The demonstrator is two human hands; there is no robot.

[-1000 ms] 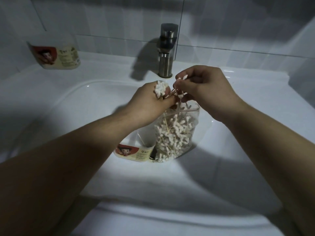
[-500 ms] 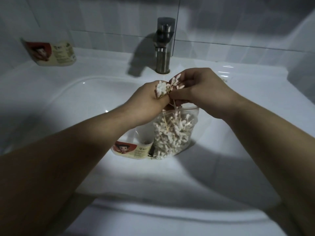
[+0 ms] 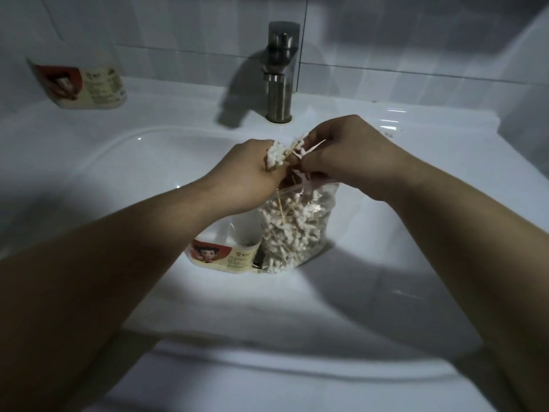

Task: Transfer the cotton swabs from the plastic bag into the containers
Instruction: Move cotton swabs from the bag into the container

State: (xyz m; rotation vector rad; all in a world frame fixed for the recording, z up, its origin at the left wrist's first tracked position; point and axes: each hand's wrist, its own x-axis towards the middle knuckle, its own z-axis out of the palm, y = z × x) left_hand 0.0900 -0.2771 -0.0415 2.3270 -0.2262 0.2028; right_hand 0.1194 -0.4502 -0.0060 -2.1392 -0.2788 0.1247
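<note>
A clear plastic bag [image 3: 297, 230] full of white-tipped cotton swabs stands in the sink basin [image 3: 142, 179]. My left hand [image 3: 252, 173] grips a bundle of cotton swabs [image 3: 274, 154] just above the bag's mouth. My right hand [image 3: 341, 150] pinches a few more swabs [image 3: 301, 145] against that bundle. A round container [image 3: 225, 251] with a red and cream label stands beside the bag on its left, partly behind my left forearm. A second container [image 3: 86, 86] with the same label lies on the counter at the far left.
A steel faucet [image 3: 280, 72] rises behind my hands at the back of the sink. Grey tiled wall runs behind it. The white counter [image 3: 445, 162] surrounds the basin, with its front rim near me.
My right hand has drawn closer to my left, bringing its few swabs against the bundle. The bag and the containers have stayed in place.
</note>
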